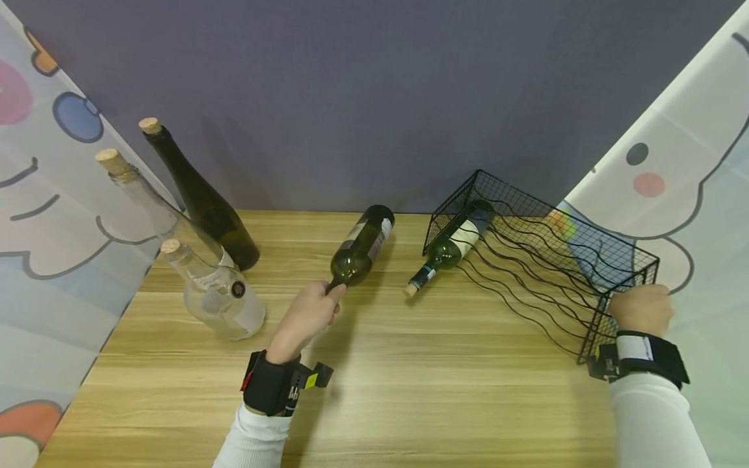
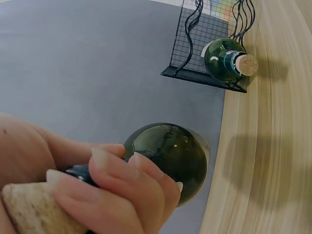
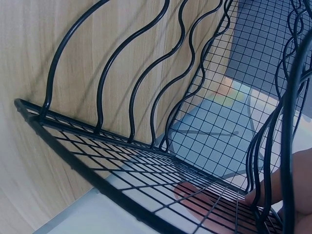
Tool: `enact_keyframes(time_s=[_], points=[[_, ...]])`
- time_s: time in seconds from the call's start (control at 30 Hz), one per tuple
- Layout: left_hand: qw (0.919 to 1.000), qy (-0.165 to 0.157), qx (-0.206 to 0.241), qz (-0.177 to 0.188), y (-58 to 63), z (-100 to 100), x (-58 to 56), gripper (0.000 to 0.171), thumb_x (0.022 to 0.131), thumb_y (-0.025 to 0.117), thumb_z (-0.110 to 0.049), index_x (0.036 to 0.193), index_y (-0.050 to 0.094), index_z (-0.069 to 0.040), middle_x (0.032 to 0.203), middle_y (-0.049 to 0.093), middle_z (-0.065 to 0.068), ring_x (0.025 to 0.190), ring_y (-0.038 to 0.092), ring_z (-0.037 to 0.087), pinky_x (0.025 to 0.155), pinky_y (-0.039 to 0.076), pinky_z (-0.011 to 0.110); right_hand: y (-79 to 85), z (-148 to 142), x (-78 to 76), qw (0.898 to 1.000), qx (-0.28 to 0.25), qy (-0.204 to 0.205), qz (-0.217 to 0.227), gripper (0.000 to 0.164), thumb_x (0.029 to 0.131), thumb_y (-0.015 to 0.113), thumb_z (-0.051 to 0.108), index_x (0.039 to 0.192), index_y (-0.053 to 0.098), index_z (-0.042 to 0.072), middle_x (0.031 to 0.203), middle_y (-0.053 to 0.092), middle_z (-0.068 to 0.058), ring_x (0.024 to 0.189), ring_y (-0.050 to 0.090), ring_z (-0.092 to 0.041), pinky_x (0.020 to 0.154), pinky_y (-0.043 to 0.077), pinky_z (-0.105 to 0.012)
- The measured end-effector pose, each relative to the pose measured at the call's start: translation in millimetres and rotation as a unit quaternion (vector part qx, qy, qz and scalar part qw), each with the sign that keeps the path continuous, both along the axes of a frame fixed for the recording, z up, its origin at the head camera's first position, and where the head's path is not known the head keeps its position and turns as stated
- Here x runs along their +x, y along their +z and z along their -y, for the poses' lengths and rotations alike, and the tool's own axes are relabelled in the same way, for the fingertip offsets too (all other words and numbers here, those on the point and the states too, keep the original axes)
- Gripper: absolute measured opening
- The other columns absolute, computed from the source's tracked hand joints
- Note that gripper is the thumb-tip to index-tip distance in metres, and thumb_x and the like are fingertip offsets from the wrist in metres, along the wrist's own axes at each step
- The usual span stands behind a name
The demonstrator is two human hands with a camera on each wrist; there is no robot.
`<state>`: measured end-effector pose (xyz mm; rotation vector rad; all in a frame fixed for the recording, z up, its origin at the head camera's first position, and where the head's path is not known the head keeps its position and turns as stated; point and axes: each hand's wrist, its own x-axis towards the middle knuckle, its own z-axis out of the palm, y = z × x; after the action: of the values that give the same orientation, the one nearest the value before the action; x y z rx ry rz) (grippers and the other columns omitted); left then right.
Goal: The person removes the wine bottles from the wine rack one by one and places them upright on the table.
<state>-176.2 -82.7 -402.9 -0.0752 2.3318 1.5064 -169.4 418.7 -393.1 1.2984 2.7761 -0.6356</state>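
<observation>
In the head view my left hand (image 1: 309, 316) grips a dark green wine bottle (image 1: 363, 244) by its neck. That bottle is tilted, its base pointing away toward the back wall. Its cork (image 2: 36, 207) shows beside my fingers in the left wrist view. On the right, my right hand (image 1: 642, 309) holds the near right end of a black wire wine rack (image 1: 544, 260). Another green bottle with a cream label (image 1: 465, 237) lies at the rack's left end, its corked neck sticking out toward the front.
At the left of the wooden table (image 1: 445, 403) stand a tall dark bottle (image 1: 213, 211), a tall clear bottle (image 1: 170, 218) and a shorter clear bottle (image 1: 225, 299), all corked. A grey panel (image 1: 351, 97) rises behind the table, with patterned cloth (image 1: 661, 175) at the sides.
</observation>
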Motion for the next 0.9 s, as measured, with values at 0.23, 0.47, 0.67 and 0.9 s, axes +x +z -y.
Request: enact_keyframes(time_s=[0.23,0.47,0.67,0.9], points=[[0.9999,-0.007,-0.007,-0.002,-1.8,-0.6,0.8,0.031,0.105,0.045,-0.026,0.088,0.055,-0.002,0.064,0.048,0.000,0.054,0.040,0.012,0.052,0.031,0.024,2.0,1.0,2.0,1.000,-0.004,0.004,-0.002,0.063,0.092,0.042,0.016,0.131,0.025,-0.031,0.127,0.039,-0.054,0.115,0.045,-0.066,0.084,0.050,-0.062],[0.9996,-0.011,-0.026,-0.008,-2.7,-1.2,1.7,0.031,0.105,0.045,-0.025,0.085,0.055,-0.004,0.064,0.050,0.001,0.054,0.041,0.013,0.053,0.032,0.025,0.3,-1.7,1.8,1.000,-0.010,0.001,-0.004,0.064,0.092,0.042,0.016,0.131,0.024,-0.031,0.128,0.039,-0.054,0.115,0.045,-0.066,0.084,0.050,-0.063],[0.9992,-0.008,-0.038,-0.010,-3.2,-2.5,2.7,0.030,0.104,0.046,-0.025,0.084,0.055,-0.004,0.064,0.049,0.001,0.054,0.040,0.012,0.051,0.030,0.024,-1.3,-2.8,0.4,1.000,0.000,0.004,0.001,0.064,0.093,0.042,0.017,0.131,0.024,-0.031,0.128,0.038,-0.054,0.116,0.044,-0.066,0.088,0.049,-0.063],[0.9990,-0.009,-0.043,0.003,-3.4,-0.4,2.5,0.031,0.104,0.046,-0.027,0.089,0.056,-0.002,0.063,0.048,0.000,0.052,0.037,0.012,0.051,0.029,0.024,-2.1,-3.0,-2.1,1.000,0.009,0.004,0.008,0.063,0.094,0.041,0.018,0.130,0.025,-0.031,0.126,0.040,-0.053,0.115,0.046,-0.064,0.086,0.050,-0.061]])
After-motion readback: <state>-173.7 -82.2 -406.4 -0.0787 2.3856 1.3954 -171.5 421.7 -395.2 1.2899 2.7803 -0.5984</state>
